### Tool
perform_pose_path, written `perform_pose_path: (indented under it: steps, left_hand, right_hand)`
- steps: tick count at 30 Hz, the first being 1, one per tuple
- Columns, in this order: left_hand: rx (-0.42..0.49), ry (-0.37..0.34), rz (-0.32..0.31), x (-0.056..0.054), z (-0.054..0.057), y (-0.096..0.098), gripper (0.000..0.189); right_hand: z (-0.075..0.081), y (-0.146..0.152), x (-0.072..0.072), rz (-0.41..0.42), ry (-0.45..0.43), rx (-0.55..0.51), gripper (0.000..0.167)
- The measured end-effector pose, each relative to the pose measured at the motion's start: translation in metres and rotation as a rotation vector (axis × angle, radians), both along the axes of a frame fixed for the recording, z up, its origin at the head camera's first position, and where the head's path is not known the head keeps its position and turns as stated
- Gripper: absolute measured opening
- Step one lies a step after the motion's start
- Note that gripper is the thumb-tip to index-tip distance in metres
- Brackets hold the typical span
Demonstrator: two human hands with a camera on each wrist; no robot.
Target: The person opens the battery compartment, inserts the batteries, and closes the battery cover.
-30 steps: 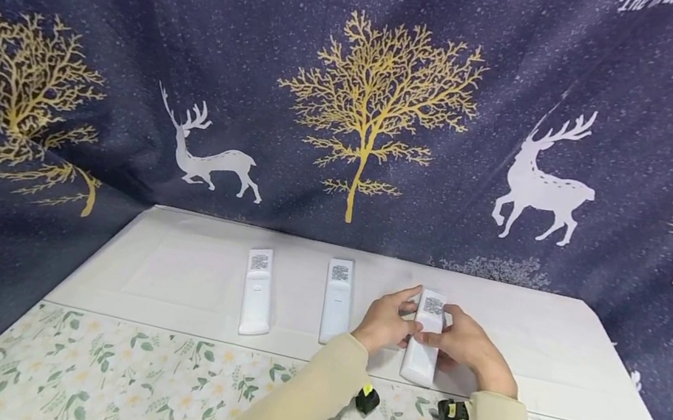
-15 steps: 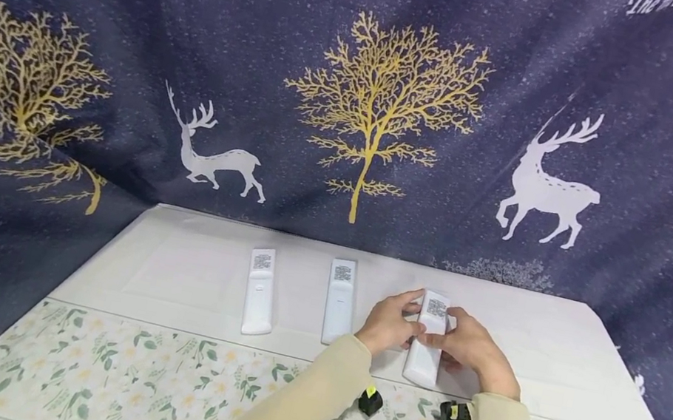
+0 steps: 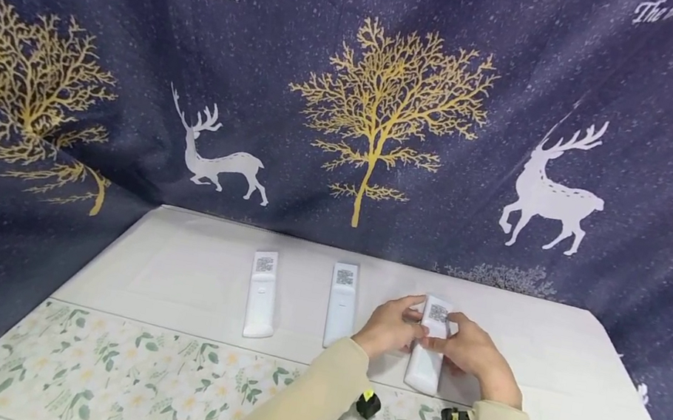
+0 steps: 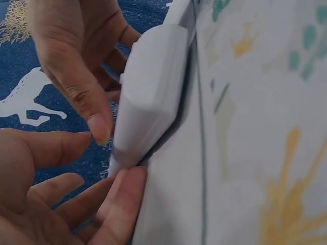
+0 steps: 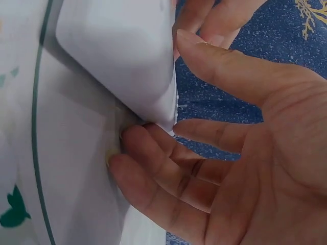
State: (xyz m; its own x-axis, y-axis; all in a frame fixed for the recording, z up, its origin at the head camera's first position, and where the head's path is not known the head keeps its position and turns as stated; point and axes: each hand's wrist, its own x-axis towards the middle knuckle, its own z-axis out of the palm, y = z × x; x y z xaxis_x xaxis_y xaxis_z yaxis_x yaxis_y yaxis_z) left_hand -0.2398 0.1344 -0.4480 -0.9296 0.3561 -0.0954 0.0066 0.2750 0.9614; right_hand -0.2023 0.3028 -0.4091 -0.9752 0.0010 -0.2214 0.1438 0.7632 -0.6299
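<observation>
A white remote control (image 3: 425, 365), its back with a printed label facing up, lies between both hands at the right of the row. My left hand (image 3: 389, 327) holds its left side, thumb over the back and fingers along the edge. From the right, my right hand (image 3: 474, 351) grips the opposite side, its thumb close to the left one. Both wrist views show the remote's rounded end (image 4: 153, 76) near the white surface, with fingertips (image 5: 138, 140) at its lower edge. Two similar remotes, one in the middle (image 3: 340, 316) and one at the left (image 3: 260, 305), lie back up.
The remotes are on a white table surface (image 3: 183, 273). A floral cloth (image 3: 144, 379) covers the near part. Behind hangs a dark blue curtain (image 3: 427, 233) with deer and trees. Black devices (image 3: 368, 403) sit at both wrists.
The head view has shifted slightly, moving everything a little right and down in frame. Both hands keep their hold on the right remote, which stays in about the same place.
</observation>
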Motion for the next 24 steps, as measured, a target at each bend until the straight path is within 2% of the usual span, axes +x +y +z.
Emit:
perform_pose_path:
  steps: [2,4,9,11,18,21,24]
  left_hand:
    - [0.008,-0.005,0.001,0.0,0.0,-0.002,0.065]
    - [0.0,0.027,0.0,0.0,0.002,-0.004,0.064]
    - [-0.058,0.191,-0.008,-0.003,0.012,-0.007,0.057]
    - [-0.063,0.231,-0.015,-0.003,0.018,-0.008,0.056]
    - [-0.044,0.219,0.006,-0.005,0.027,-0.013,0.061]
    - [-0.051,0.245,0.01,-0.009,0.032,-0.02,0.063]
    - [-0.068,0.302,0.018,-0.013,0.04,-0.032,0.064]
  right_hand:
    - [0.0,0.0,0.0,0.007,0.01,0.019,0.087]
    - [0.001,0.001,0.0,0.011,0.012,0.035,0.084]
    - [0.007,0.002,-0.002,0.014,0.001,0.101,0.081]
    - [0.009,0.003,-0.001,0.01,0.008,0.127,0.08]
    - [0.005,0.009,0.004,-0.035,0.068,0.142,0.076]
    - [0.003,0.009,0.006,-0.034,0.13,0.137,0.075]
    - [0.002,0.006,0.009,-0.021,0.207,0.128,0.074]
